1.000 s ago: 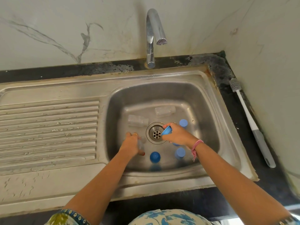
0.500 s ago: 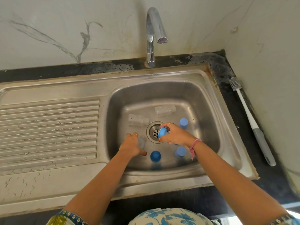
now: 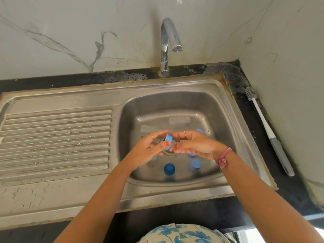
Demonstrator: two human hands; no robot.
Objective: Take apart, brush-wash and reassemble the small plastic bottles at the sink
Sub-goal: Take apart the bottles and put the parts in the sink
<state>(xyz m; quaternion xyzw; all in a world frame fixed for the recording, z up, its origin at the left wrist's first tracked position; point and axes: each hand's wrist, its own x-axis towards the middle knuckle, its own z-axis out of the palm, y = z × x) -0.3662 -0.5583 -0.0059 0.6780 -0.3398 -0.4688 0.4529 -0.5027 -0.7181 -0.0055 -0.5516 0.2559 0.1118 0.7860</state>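
The steel sink (image 3: 233,123) fills the middle of the frame, its ribbed drainboard (image 3: 56,137) running to the left and its basin sitting right of centre. The bottle parts lie in the basin, probably so that they cannot roll off and sit under the tap (image 3: 169,44), which stands at upper centre with no water running that I can see.

Both hands meet over the drain at centre frame. The left hand (image 3: 149,149) pinches a light blue cap (image 3: 168,139) between thumb and fingers, cap held on edge. The right hand (image 3: 196,144) has its fingers curled toward a small clear piece (image 3: 172,144) right next to the cap; it looks like a bottle body, but whether the fingers truly grip it I cannot tell. My judgement is that the cap is being twisted off or on here, raised above the basin floor so both hands can work it.

On the basin floor, 2 clear bottle bodies lie on their sides, one at (image 3: 178,121) and one at (image 3: 149,129), toward the upper part of the basin. A dark blue cap (image 3: 169,168) and a paler one (image 3: 196,164) rest near the lower edge; 2 more blue bits peek out from behind the right hand.

The bottle brush (image 3: 266,130) lies untouched on the dark counter (image 3: 245,214) at the right, along the wall, in reach for the washing step. Marble-veined wall panels (image 3: 70,37) close the corner.
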